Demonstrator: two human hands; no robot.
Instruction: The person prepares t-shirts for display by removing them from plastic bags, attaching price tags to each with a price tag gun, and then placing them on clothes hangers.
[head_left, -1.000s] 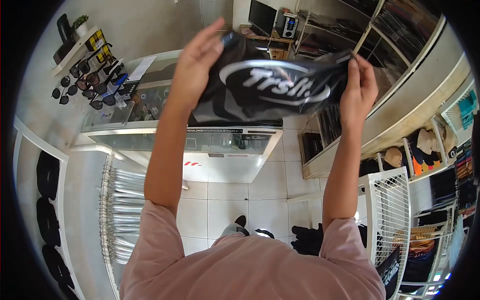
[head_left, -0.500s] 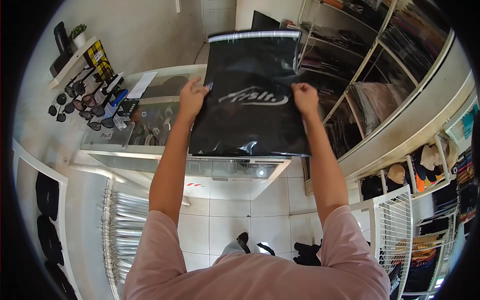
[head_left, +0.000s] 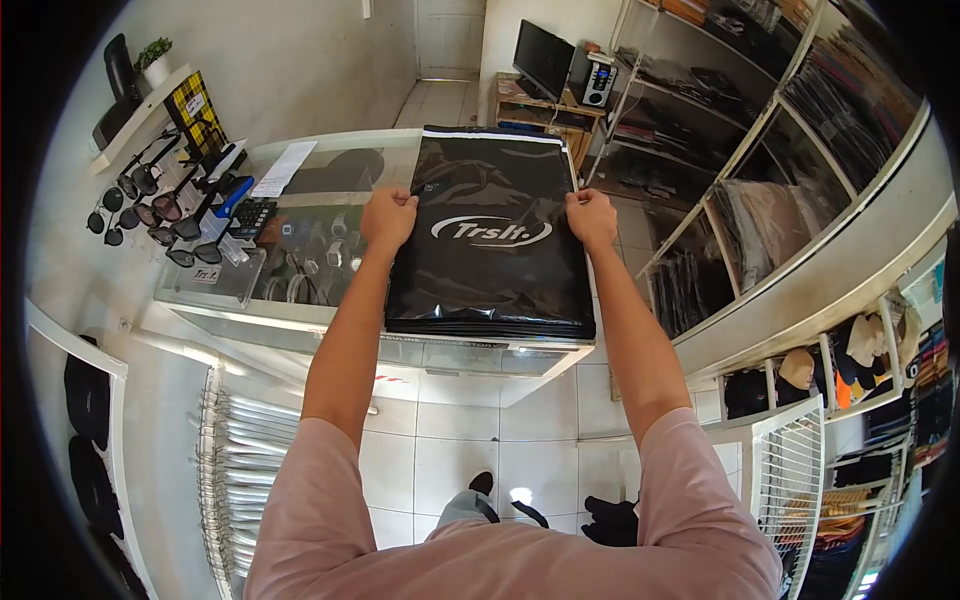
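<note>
1. Dark-lensed sunglasses (head_left: 167, 207) hang on a display at my far left, beside the glass counter (head_left: 250, 314); watches (head_left: 335, 255) sit inside it, visible through the top.
2. My left hand (head_left: 388, 218) is at the left side of the printed black plastic bag (head_left: 490, 275). Its fingers are curled almost closed by the edge; I cannot tell whether plastic is pinched between them.
3. The bag lies flat on the counter's right end, atop similar black layers, between my hands. Its long axis seems to run away from me, across the line joining the hands. Neither hand looks clearly nearer.
4. My right hand (head_left: 592, 217) mirrors the left at the opposite edge, fingers bent and nearly together; from this distance, I can't confirm a grip.
5. Farther right, the shelving (head_left: 708, 184) contains folded clothes (head_left: 765, 225), some apparently wrapped in clear plastic. Lower down, caps (head_left: 797, 368) sit among the white rack's bars (head_left: 832, 365).
</note>
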